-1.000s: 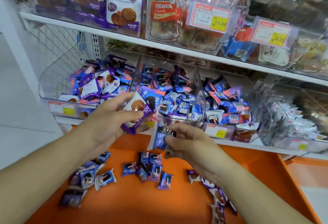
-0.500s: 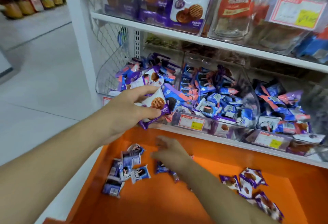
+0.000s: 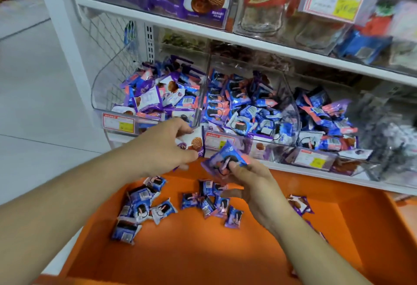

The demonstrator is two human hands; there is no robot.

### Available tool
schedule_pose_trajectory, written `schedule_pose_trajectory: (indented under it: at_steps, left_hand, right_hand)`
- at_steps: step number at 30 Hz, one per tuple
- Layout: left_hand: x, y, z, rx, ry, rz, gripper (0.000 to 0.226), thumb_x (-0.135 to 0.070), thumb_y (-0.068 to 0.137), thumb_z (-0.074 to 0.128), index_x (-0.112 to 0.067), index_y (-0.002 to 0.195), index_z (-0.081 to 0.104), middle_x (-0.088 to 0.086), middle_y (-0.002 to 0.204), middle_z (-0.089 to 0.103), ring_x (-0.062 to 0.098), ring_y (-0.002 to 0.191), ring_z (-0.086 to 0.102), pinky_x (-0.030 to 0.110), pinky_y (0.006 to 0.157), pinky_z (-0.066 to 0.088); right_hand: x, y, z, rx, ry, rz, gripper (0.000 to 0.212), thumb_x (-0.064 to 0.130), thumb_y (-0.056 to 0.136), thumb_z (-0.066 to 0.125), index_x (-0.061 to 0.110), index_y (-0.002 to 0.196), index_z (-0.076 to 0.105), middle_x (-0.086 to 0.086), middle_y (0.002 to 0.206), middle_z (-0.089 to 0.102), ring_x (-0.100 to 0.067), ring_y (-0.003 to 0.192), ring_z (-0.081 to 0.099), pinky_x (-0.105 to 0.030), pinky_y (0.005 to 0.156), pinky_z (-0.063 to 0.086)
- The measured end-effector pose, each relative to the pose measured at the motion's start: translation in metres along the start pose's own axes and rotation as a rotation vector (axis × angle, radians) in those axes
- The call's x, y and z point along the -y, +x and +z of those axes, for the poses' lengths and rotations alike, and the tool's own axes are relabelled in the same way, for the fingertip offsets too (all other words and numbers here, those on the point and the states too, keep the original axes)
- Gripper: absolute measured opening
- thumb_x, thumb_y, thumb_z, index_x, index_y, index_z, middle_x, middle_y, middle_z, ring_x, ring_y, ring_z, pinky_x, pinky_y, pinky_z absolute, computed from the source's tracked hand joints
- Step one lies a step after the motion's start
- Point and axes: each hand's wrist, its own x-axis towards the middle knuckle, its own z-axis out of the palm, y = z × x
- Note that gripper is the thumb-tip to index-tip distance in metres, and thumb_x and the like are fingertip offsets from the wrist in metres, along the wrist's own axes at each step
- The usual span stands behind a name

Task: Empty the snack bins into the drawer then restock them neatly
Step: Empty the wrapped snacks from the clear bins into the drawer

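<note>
My left hand point(image 3: 164, 147) grips a white and purple waffle-biscuit packet point(image 3: 195, 143) just in front of the left clear bin point(image 3: 106, 95). My right hand point(image 3: 252, 185) pinches a blue sandwich-cookie packet point(image 3: 225, 160) above the open orange drawer point(image 3: 203, 251). Three clear bins stand on the lower shelf: the left one, the middle bin point(image 3: 291, 104) and the right bin point(image 3: 327, 156), each heaped with blue and purple snack packets. Several loose blue packets point(image 3: 209, 203) lie on the drawer floor under my hands, with another cluster point(image 3: 140, 210) to the left.
A few purple packets point(image 3: 300, 204) lie at the drawer's right side, partly behind my right arm. The upper shelf point(image 3: 225, 34) holds larger biscuit bags and clear tubs with price tags. White floor and the shelf's white post point(image 3: 63, 36) are to the left.
My right hand reached down into the drawer, then came up holding a blue cookie packet. My left hand kept its waffle packet and lowered slightly. The camera swung left and then partly back.
</note>
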Motion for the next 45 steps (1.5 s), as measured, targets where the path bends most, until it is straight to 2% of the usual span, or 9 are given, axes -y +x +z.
schedule_pose_trajectory:
  at_steps: [4,11,14,18,25,30,35,41,45]
  left_hand:
    - [0.001,0.004,0.004,-0.056,0.093,0.024,0.036,-0.025,0.088,0.082,-0.037,0.115,0.059,-0.012,0.13,0.055,0.002,0.086,0.068,0.004,0.056,0.049]
    - [0.006,0.019,0.016,0.002,0.038,0.008,0.055,-0.03,0.08,0.089,-0.046,0.127,0.066,-0.01,0.137,0.057,0.015,0.079,0.078,0.033,0.073,0.065]
    - [0.002,0.019,0.025,0.026,0.11,0.064,0.05,-0.033,0.078,0.09,-0.05,0.118,0.067,-0.014,0.131,0.058,0.003,0.086,0.074,0.021,0.068,0.062]
    - [0.0,0.018,0.045,-0.008,0.168,0.088,0.05,-0.041,0.072,0.093,-0.045,0.113,0.065,-0.02,0.116,0.062,-0.002,0.089,0.069,0.023,0.075,0.06]
    - [-0.005,0.017,0.077,0.031,0.328,0.161,0.064,-0.059,0.078,0.081,-0.046,0.131,0.05,-0.028,0.122,0.059,-0.011,0.109,0.058,0.025,0.095,0.05]
    - [-0.008,0.029,0.084,0.011,0.349,0.173,0.041,-0.057,0.081,0.077,-0.049,0.117,0.058,-0.029,0.118,0.063,-0.018,0.106,0.059,0.033,0.097,0.055]
    - [-0.007,0.041,0.091,0.03,0.374,0.184,0.036,-0.053,0.083,0.077,-0.048,0.114,0.06,-0.029,0.119,0.064,-0.016,0.107,0.06,0.032,0.094,0.057]
    - [-0.015,0.038,0.09,0.033,0.379,0.217,0.035,-0.05,0.084,0.078,-0.051,0.114,0.062,-0.032,0.118,0.064,-0.018,0.106,0.059,0.017,0.087,0.053]
    - [-0.022,0.03,0.076,-0.051,0.456,0.269,0.037,-0.051,0.088,0.075,-0.054,0.12,0.057,-0.034,0.119,0.057,-0.02,0.108,0.053,0.011,0.084,0.042]
  right_hand:
    - [-0.043,0.002,-0.024,-0.136,-0.217,0.241,0.012,0.01,0.097,0.072,0.001,0.103,0.074,-0.018,0.085,0.062,-0.024,0.074,0.065,-0.039,0.064,0.062]
    - [-0.075,0.025,-0.056,-0.223,-0.644,0.417,0.021,0.023,0.072,0.073,0.011,0.088,0.064,-0.007,0.082,0.07,-0.027,0.082,0.067,-0.059,0.087,0.059]
    - [-0.039,0.014,-0.036,0.056,-0.376,0.231,0.027,0.019,0.08,0.075,0.017,0.106,0.079,-0.007,0.106,0.079,-0.027,0.104,0.074,-0.056,0.101,0.056]
    - [0.0,-0.004,-0.021,0.213,0.029,0.037,0.042,0.018,0.097,0.065,0.004,0.136,0.062,-0.023,0.135,0.065,-0.041,0.123,0.065,-0.049,0.097,0.055]
    - [0.025,-0.018,-0.082,0.071,-0.372,0.171,0.029,0.009,0.101,0.067,0.017,0.073,0.067,0.006,0.075,0.07,-0.034,0.093,0.075,-0.046,0.079,0.063]
    - [0.013,-0.005,-0.195,-0.171,-0.695,0.482,0.023,0.023,0.096,0.076,0.005,0.109,0.069,-0.016,0.104,0.074,-0.02,0.079,0.071,-0.047,0.085,0.064]
    - [0.004,-0.002,-0.237,-0.275,-1.16,0.725,0.059,0.036,0.101,0.066,0.006,0.149,0.048,-0.022,0.141,0.059,-0.036,0.12,0.062,-0.043,0.096,0.056]
    - [0.01,0.002,-0.201,-0.019,-1.157,0.455,0.062,0.043,0.099,0.069,0.024,0.154,0.048,-0.002,0.148,0.058,-0.024,0.129,0.061,-0.035,0.108,0.049]
    - [0.034,-0.008,-0.147,0.096,-0.949,0.199,0.039,0.039,0.098,0.072,0.035,0.135,0.065,0.013,0.135,0.066,0.001,0.098,0.069,-0.026,0.083,0.059]
